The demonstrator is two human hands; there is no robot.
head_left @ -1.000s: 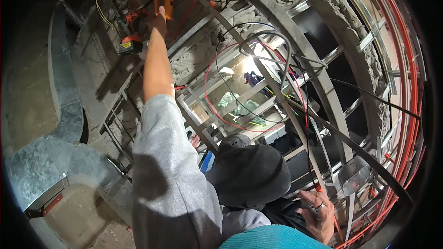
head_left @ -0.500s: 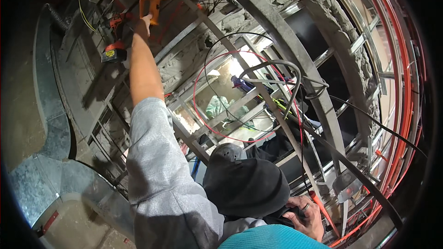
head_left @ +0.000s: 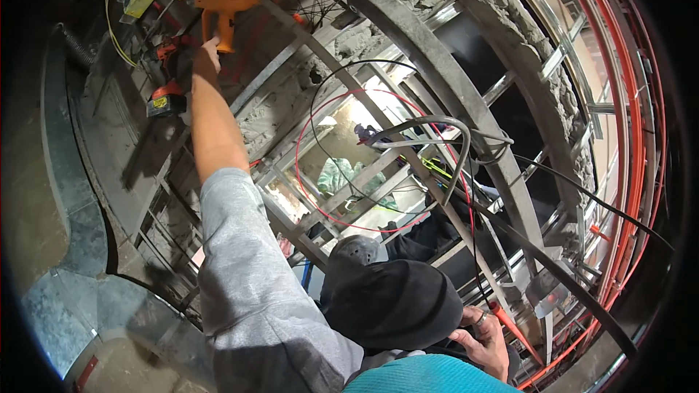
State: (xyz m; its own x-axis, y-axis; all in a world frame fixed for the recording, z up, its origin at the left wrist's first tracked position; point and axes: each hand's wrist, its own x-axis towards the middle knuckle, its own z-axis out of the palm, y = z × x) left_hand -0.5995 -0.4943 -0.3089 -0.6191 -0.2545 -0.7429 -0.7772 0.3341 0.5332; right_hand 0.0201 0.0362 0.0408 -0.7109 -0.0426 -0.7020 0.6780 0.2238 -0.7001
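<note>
An orange heat gun (head_left: 228, 1) is at the upper left, its handle in my outstretched left hand (head_left: 210, 53). The fingers close round the handle, partly hidden behind it. Just below and left of it sits a red and black cordless drill (head_left: 167, 92). At the lower right my right hand (head_left: 486, 346) is closed with thumb and fingers bent together, beside a rounded black cloth shape (head_left: 393, 302). What those fingers hold is hidden. An orange tube (head_left: 515, 329) ends close to this hand, and a thin black cable (head_left: 477, 266) comes down near the fingertips.
Metal beams (head_left: 437, 47) cross the middle above a bright lower opening holding pale green cloth (head_left: 336, 176). Red and black cables loop there, with a bent grey conduit (head_left: 462, 138). Orange pipes (head_left: 632, 138) curve along the right. Sheet-metal ducting (head_left: 69, 298) lies left.
The whole view has shifted, so the scene sits slightly left and lower. My left hand stays at the heat gun. The fingers of my right hand have drawn closer together.
</note>
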